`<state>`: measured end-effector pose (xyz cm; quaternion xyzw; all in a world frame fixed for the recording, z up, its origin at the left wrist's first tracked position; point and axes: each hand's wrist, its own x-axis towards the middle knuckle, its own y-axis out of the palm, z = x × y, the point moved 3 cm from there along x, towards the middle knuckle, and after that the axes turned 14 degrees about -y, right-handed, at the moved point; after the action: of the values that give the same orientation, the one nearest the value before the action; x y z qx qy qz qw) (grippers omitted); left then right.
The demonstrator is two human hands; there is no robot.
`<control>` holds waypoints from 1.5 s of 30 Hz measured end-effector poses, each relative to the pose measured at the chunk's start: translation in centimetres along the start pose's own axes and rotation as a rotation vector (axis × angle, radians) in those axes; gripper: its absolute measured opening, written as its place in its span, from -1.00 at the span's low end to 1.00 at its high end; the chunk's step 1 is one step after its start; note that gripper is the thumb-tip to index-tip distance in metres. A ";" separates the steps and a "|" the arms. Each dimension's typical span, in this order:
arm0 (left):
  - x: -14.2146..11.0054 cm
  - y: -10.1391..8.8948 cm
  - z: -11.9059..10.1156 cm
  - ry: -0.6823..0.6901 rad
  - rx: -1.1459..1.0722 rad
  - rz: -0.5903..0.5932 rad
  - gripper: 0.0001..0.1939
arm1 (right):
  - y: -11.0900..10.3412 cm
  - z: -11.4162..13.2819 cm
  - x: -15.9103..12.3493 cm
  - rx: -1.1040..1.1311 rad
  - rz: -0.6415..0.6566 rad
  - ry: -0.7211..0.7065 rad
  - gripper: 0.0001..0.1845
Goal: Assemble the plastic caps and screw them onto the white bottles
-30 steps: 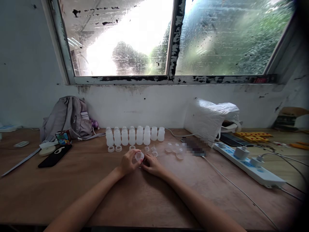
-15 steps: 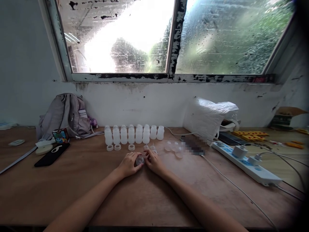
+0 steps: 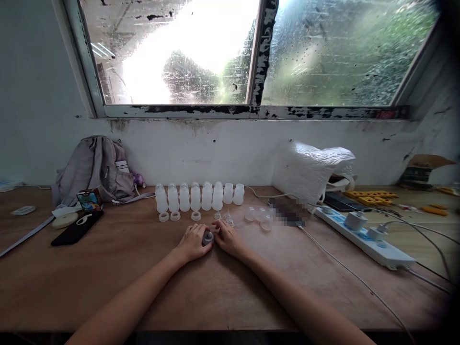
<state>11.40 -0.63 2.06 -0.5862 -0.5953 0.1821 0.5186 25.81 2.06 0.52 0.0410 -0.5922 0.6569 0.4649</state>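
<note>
My left hand is closed around a small translucent bottle collar, whose round opening faces up toward me. Just to the right rests my right hand, its fingers loosely bent and apart, with nothing visible in them. Beyond my hands, several frosted baby bottles stand in a row; most have clear domed tops, and the two at the right end are shorter and uncovered. Loose collar rings lie before the row. Clear bottle nipples lie just past my right fingertips.
Flat clear discs lie right of the nipples, near a blurred-out dark device with a white cable. A power strip with plugs runs along the right. A black phone and a grey backpack sit at the left.
The view has tilted down slightly. My left hand still holds the collar, with little visible movement; the right-hand fingers have shifted slightly left beside it.
</note>
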 end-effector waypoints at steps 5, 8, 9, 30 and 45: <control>-0.1 -0.3 0.0 -0.003 -0.003 0.008 -0.68 | 0.1 -0.1 0.0 -0.001 0.011 0.012 -0.63; -0.1 -0.6 -0.1 -0.014 -0.049 0.002 -0.77 | 0.0 0.3 0.1 0.013 0.045 -0.032 -0.65; 0.0 -0.7 0.0 -0.024 -0.077 0.000 -0.82 | -0.1 0.6 0.1 0.017 0.061 -0.054 -0.64; 0.1 -0.6 0.3 -0.308 -0.782 0.077 -0.72 | -1.2 2.8 1.0 0.276 -0.185 0.151 -0.83; 0.2 -0.4 0.2 -0.234 -0.622 0.022 -0.72 | -0.8 2.7 1.0 0.361 -0.215 0.156 -0.84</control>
<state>11.04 -0.49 2.35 -0.6980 -0.6715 0.0633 0.2408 24.43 0.30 2.47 0.1355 -0.4196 0.7002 0.5616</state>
